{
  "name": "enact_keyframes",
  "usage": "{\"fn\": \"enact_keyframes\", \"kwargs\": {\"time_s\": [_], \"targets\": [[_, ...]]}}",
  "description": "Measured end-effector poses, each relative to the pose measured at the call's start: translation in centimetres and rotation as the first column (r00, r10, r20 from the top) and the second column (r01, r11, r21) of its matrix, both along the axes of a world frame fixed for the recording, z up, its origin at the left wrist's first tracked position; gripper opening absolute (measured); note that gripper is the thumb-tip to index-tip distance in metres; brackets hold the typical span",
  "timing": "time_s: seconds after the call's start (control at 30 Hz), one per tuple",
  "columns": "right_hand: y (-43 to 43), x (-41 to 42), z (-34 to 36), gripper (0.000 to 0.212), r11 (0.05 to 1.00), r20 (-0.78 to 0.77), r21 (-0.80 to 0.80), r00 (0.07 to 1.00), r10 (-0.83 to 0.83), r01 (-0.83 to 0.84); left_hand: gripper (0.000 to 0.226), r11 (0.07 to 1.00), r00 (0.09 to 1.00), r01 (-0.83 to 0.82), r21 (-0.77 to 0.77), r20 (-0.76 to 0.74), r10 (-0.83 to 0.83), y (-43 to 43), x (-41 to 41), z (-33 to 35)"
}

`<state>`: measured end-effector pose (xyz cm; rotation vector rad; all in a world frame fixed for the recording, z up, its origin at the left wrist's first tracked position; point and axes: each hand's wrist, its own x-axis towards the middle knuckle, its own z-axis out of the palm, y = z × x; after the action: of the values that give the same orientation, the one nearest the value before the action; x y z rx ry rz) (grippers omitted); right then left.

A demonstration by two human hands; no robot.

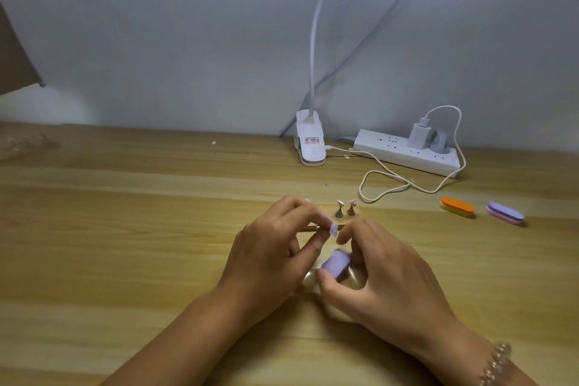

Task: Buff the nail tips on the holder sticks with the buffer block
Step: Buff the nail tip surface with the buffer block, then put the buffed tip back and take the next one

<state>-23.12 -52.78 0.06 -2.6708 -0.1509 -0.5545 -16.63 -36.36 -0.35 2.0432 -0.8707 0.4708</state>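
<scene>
Left hand (272,244) has a narrow fingertip grip pinching a holder stick (313,228), with the pale nail tip (334,229) poking out toward the middle. The right hand (385,269) grips the purple buffer block (336,262) between thumb and fingers, just below the tip. It's blurry there, so I honestly can't tell if the block is touching the tip or just short of it. To do this bit well, I'd brace both wrists on the surface (125,229), keep the stick from rolling in the pinch, and run the block flat across the tip in short light strokes. Lean on it and the tip probably pops off its mount. Just behind the hands, two more holder sticks (339,210) stand upright side by side, each with a tip on top, so there's more to do. No real containers here. The closest thing is the power strip (404,150) at the back right, with a white charger (418,135) plugged in and its cable (391,185) looping over the surface. A clip lamp (310,141) sits left of it. Off to the right lie a spare orange buffer (457,207) and a spare purple buffer (504,213), well apart from the hands.
</scene>
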Motion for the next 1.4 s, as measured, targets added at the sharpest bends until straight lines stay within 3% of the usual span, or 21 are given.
{"fn": "enact_keyframes", "kwargs": {"time_s": [0.1,0.27,0.5,0.67,0.73,0.83,0.97,1.4], "targets": [[-0.3,0.0,0.3,0.041,0.992,0.073,0.117,0.996,0.047,-0.056,0.008,1.000,1.000,0.018,-0.003,-0.015,-0.018,0.0,-0.1,0.1],[0.0,0.2,0.4,0.021,0.982,0.213,0.153,0.974,0.074,-0.108,0.007,1.000,1.000,0.004,0.026,-0.010,-0.003,0.1,-0.2,0.1],[-0.3,0.4,0.3,0.014,0.972,0.241,0.204,0.968,0.068,-0.119,0.014,0.998,0.999,-0.013,0.061,0.031,0.011,0.0,-0.4,0.3],[-0.4,0.4,0.2,0.025,0.972,0.269,0.224,0.963,0.008,-0.071,0.028,0.969,0.969,-0.231,0.093,0.111,0.220,0.0,-0.2,0.2],[-0.5,0.5,0.2,0.025,0.965,0.262,0.258,0.965,-0.030,-0.040,0.040,0.934,0.939,-0.343,0.097,0.054,0.339,0.2,0.3,0.0],[-0.7,0.7,0.1,0.024,0.951,0.224,0.310,0.971,-0.083,0.010,0.055,0.898,0.889,-0.406,0.172,-0.154,0.431,0.6,1.1,-0.3],[-1.0,0.7,0.2,0.022,0.949,0.190,0.312,0.975,-0.117,0.053,0.053,0.902,0.885,-0.343,0.263,-0.233,0.404,0.7,1.7,-0.9],[-1.0,0.7,-0.1,0.020,0.963,0.187,0.238,0.967,-0.176,0.129,0.041,0.965,0.974,-0.135,0.224,-0.147,0.170,0.5,0.8,-0.3]]}}
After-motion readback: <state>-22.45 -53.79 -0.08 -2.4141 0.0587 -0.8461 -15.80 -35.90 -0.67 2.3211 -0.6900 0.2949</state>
